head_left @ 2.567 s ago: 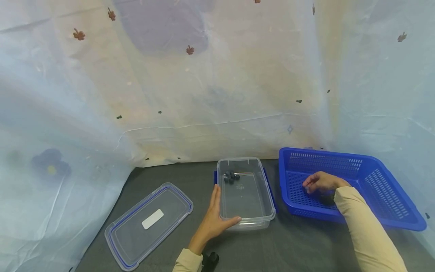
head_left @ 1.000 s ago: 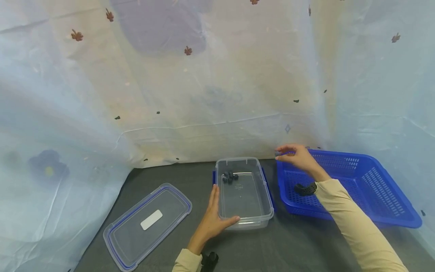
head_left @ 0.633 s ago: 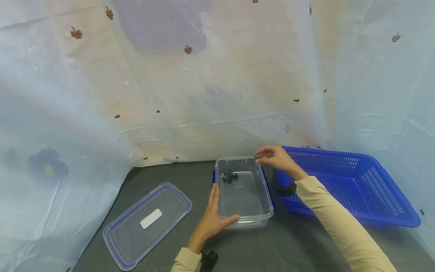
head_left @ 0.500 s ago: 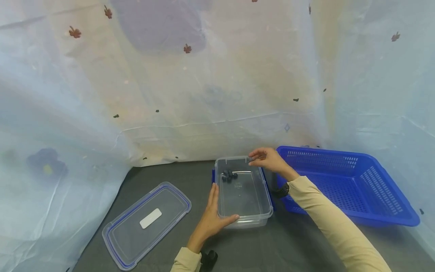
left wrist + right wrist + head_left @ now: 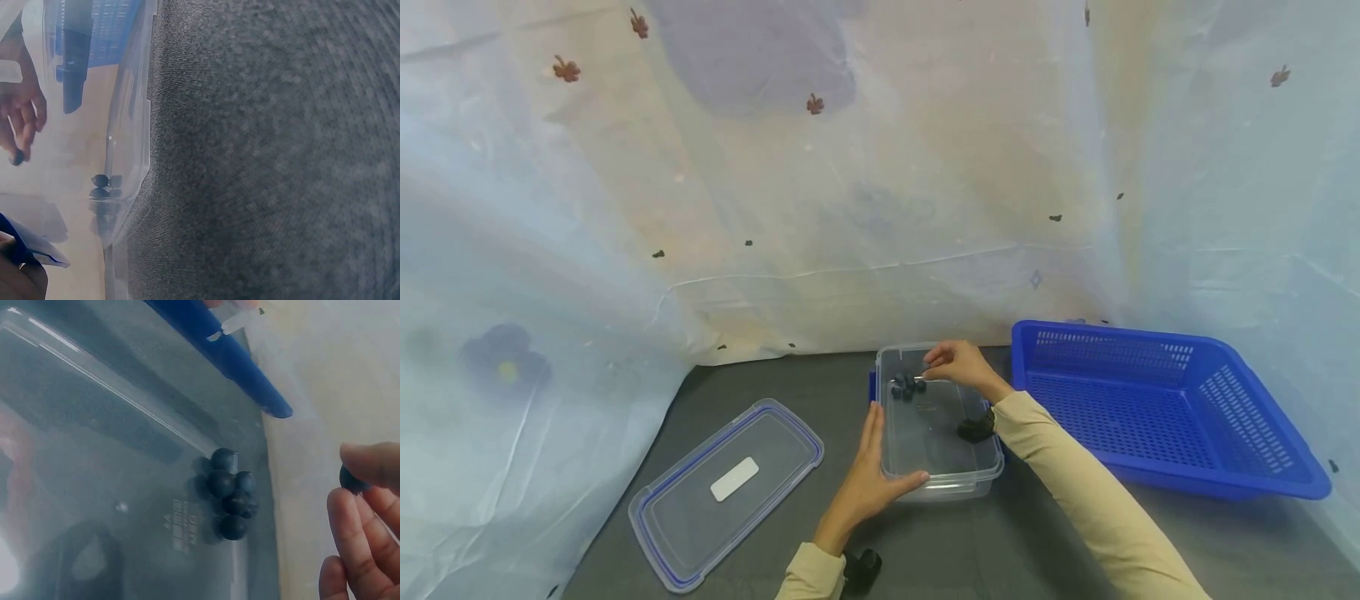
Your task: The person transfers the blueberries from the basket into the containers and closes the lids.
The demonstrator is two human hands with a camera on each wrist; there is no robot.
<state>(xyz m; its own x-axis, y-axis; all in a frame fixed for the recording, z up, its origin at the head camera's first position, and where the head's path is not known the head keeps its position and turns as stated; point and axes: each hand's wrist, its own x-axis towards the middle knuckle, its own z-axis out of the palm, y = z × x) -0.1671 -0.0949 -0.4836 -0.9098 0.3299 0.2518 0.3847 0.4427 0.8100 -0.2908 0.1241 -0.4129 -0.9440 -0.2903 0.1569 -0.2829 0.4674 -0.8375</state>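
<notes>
A clear plastic container (image 5: 977, 479) stands on the dark mat, with several small dark balls (image 5: 907, 386) clustered at its far left end. My left hand (image 5: 868, 479) grips its near left corner, fingers along the side and thumb over the front rim. My right hand (image 5: 952, 364) hovers over the far end and pinches one dark ball (image 5: 351, 479) between thumb and fingertips (image 5: 365, 519), just right of the cluster (image 5: 228, 494). Through the wall, the left wrist view shows that ball (image 5: 17, 156) and the cluster (image 5: 105, 182).
A blue perforated basket (image 5: 1157, 404) sits right of the container. The container's clear lid (image 5: 726, 492) with a blue rim lies flat to the left. A pale sheet hangs behind and around the mat (image 5: 820, 392).
My right hand lifted a dark ball out of the blue basket and carried it left, then down over the container's far end. The left hand has kept its hold.
</notes>
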